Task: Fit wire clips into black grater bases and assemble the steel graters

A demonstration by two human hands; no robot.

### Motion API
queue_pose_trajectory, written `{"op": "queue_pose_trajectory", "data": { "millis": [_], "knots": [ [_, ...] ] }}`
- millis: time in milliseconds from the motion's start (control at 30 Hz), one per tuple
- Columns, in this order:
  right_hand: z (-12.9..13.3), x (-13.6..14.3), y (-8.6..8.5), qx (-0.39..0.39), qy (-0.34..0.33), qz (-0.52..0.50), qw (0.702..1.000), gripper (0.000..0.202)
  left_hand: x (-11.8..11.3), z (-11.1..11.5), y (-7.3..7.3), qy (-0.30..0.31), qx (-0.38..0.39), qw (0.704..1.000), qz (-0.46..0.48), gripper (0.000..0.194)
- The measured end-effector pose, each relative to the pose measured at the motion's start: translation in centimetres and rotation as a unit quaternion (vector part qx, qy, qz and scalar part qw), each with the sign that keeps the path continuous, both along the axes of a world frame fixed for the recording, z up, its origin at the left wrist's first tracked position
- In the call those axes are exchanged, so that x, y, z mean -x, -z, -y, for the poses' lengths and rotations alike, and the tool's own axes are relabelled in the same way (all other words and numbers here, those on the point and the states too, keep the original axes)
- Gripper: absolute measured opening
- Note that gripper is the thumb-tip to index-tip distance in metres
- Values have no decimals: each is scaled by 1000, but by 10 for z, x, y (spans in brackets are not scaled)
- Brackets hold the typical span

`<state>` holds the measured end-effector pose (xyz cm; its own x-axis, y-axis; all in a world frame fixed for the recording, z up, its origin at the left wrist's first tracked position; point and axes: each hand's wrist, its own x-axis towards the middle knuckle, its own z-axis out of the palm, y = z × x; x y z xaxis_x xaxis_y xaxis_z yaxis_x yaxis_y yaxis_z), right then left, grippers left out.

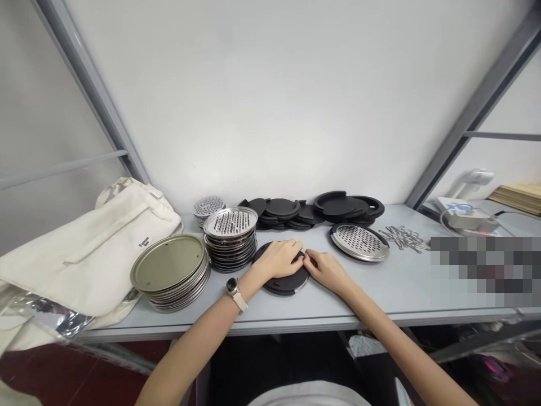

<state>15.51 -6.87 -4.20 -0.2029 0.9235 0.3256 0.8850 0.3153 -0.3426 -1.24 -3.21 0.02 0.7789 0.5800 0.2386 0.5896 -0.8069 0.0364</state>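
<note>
A black round disc [284, 286] with a strip of metal showing on its rim lies on the grey table. My left hand [281, 258], with a watch on its wrist, presses over the top of this disc, its fingers curled toward the right edge. There my right hand [321, 268] meets it, thumb and fingers pinched together; whatever is between them is hidden. To the right rests a round metal grater plate [361, 241] in a black rim. Beyond it lies a pile of small metal clips [403, 238].
Left of the hands stand a stack of grater plates [231, 223] and a stack of olive-green round lids [169, 262]. Black plastic rings and discs [281, 208] are heaped along the wall. A cream bag [114, 248] covers the table's left end; a white device [462, 217] sits far right.
</note>
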Motion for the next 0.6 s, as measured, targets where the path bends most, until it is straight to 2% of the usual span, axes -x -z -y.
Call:
{"op": "queue_pose_trajectory", "data": {
  "millis": [600],
  "knots": [
    [1,1,-1,7,4,4,1000,25,0,0,0,2,-9,1000,6,19]
  ]
}}
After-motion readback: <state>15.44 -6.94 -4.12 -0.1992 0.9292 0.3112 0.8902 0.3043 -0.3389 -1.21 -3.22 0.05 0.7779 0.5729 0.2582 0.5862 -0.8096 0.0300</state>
